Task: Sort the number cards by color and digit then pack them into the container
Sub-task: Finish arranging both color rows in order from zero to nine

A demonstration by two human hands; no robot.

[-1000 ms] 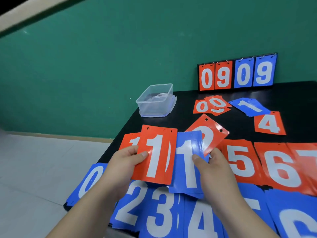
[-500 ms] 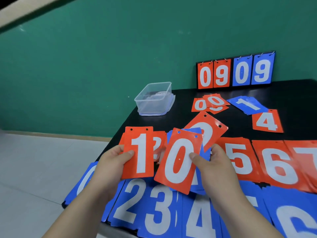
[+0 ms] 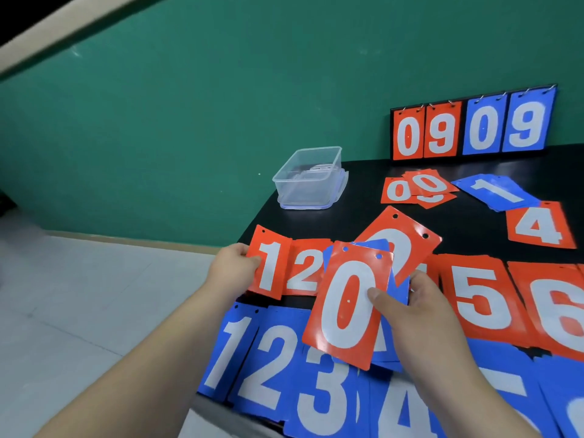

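Note:
My left hand (image 3: 234, 267) pinches the left edge of a red 1 card (image 3: 268, 263), low over the table's left end beside a red 2 card (image 3: 305, 270). My right hand (image 3: 417, 311) grips a small stack with a red 0 card (image 3: 347, 308) on top and blue cards under it. Behind the stack a tilted red card (image 3: 407, 235) shows part of a digit. Red 5 (image 3: 477, 298) and 6 (image 3: 556, 308) cards continue the row to the right. Blue 1 (image 3: 227, 349), 2 (image 3: 271, 368), 3 (image 3: 322, 399) and 4 (image 3: 404, 412) piles line the near edge. The clear container (image 3: 308, 181) stands at the far left.
A flip scoreboard (image 3: 471, 128) reading 0909 stands against the green wall. Loose red 0 cards (image 3: 414, 188), a blue 1 pile (image 3: 499, 191) and a red 4 card (image 3: 537, 226) lie in front of it. The black table (image 3: 357, 197) ends at my left, over pale floor.
My left hand carried the red 1 cards leftward and down, uncovering the red 2. The blue 1 on top of my right hand's stack gave way to a red 0.

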